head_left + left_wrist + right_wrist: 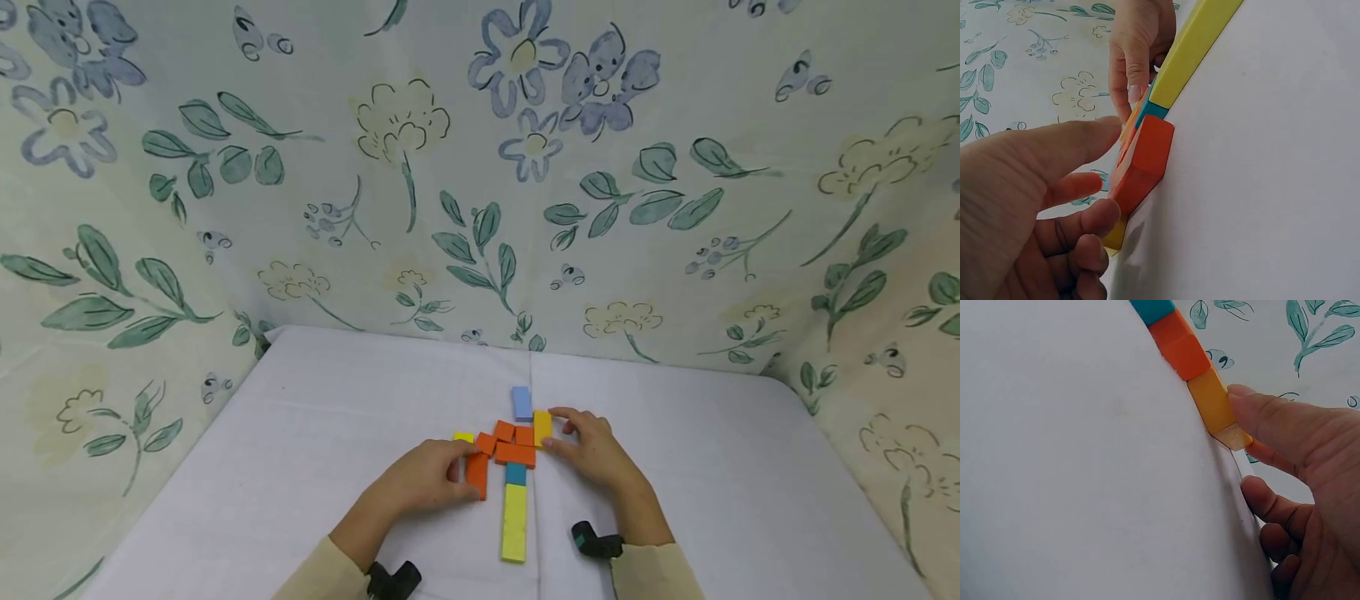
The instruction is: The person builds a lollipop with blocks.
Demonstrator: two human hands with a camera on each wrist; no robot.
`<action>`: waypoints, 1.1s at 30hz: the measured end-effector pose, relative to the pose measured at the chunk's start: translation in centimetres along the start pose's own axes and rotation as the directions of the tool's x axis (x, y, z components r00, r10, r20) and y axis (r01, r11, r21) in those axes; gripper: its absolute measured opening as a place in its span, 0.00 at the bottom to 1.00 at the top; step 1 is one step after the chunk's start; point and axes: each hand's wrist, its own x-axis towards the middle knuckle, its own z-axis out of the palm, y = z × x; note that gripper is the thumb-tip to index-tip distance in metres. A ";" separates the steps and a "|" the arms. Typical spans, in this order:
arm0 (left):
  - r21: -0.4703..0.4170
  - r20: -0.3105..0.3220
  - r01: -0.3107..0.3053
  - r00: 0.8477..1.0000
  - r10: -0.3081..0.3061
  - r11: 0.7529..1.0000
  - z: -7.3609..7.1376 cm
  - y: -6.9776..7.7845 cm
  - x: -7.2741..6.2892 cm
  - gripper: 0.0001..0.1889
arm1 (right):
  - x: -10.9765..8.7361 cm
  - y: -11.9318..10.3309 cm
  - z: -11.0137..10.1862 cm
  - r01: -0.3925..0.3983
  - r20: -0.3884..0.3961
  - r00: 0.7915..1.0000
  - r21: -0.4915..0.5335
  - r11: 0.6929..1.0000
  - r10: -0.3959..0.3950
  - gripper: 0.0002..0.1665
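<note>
My left hand (426, 477) holds an upright-lying orange rectangular block (477, 477) by its ends, thumb at the near end and index finger at the far end. On the right, the thumb and index finger of my right hand (602, 454) pinch a golden-yellow block (542, 428). Between the hands lie small orange blocks (504, 431) and a wider orange block (515, 454). Below these run a teal block (516, 474) and a long yellow-green block (513, 523) in a line. A bright yellow block (464, 437) is partly hidden behind the left hand's fingers.
A light blue block (521, 403) lies just beyond the orange ones. All the blocks lie on a white-covered table (337, 400) with a crease down its middle. A floral cloth (480, 167) hangs behind and at the sides.
</note>
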 end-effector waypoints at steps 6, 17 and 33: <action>0.104 -0.030 0.033 0.999 -0.030 0.994 0.4 0.6 0.6 0.31 | 0.1 0.1 0.1 0.021 -0.002 1.000 0.009 1.000 -0.021 0.33; 0.198 -0.136 0.093 0.988 -0.066 0.976 0.5 0.7 1.0 0.29 | 0.3 0.3 0.1 0.012 -0.008 1.000 0.004 1.000 -0.012 0.34; 0.240 -0.183 0.156 0.977 -0.113 0.958 0.1 3.0 6.3 0.15 | 0.0 0.1 -0.2 0.006 -0.004 1.000 0.019 1.000 -0.006 0.34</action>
